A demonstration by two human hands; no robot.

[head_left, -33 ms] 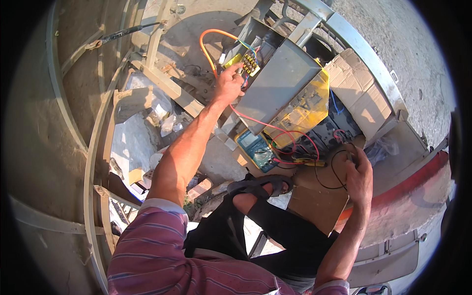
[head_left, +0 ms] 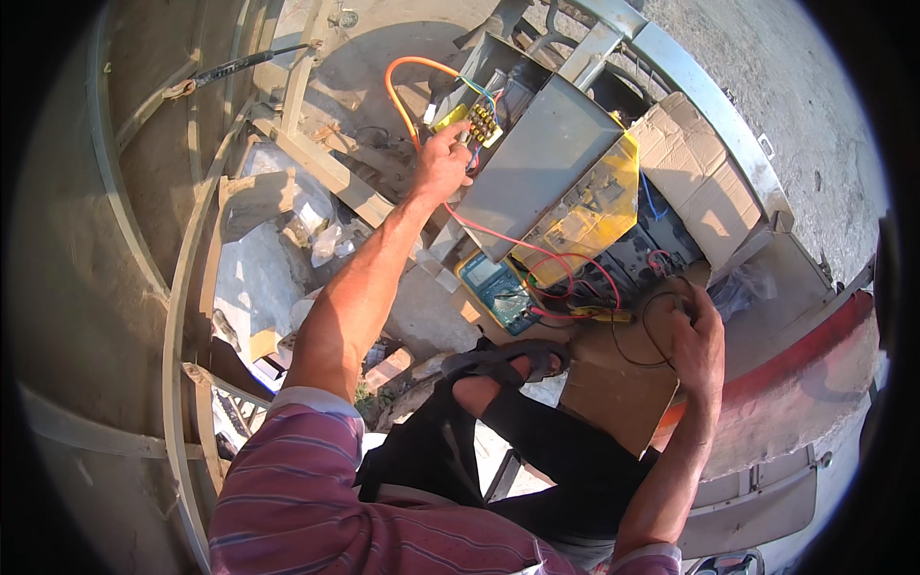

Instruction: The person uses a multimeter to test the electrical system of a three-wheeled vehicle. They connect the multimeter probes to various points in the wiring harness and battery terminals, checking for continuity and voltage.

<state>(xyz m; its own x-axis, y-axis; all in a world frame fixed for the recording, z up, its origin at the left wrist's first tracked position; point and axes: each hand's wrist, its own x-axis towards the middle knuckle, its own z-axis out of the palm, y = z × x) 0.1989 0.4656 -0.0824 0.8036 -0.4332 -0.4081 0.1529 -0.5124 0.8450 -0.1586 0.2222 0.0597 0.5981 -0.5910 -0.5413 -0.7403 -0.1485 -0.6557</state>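
Observation:
My left hand (head_left: 444, 165) is closed at the terminal block (head_left: 484, 125), a row of yellow-and-dark terminals in a grey metal box (head_left: 476, 69). Its fingers pinch a test probe, mostly hidden by them, and a red lead (head_left: 498, 235) trails from under the hand. On the right, my right hand (head_left: 698, 335) is closed around a dark test probe (head_left: 681, 303), with a black lead (head_left: 644, 335) looping below it. Both leads run toward the yellow-edged multimeter (head_left: 494, 287) lying between my hands. An orange cable (head_left: 391, 84) with thin coloured wires reaches the block.
The box's grey lid (head_left: 544, 158) lies open beside it. Dusty yellow sheet (head_left: 589, 216) and cardboard (head_left: 695, 168) lie to the right, with more cardboard (head_left: 618, 383) below my right hand. A metal frame (head_left: 331, 163) stands left; my sandalled foot (head_left: 517, 366) is near the multimeter.

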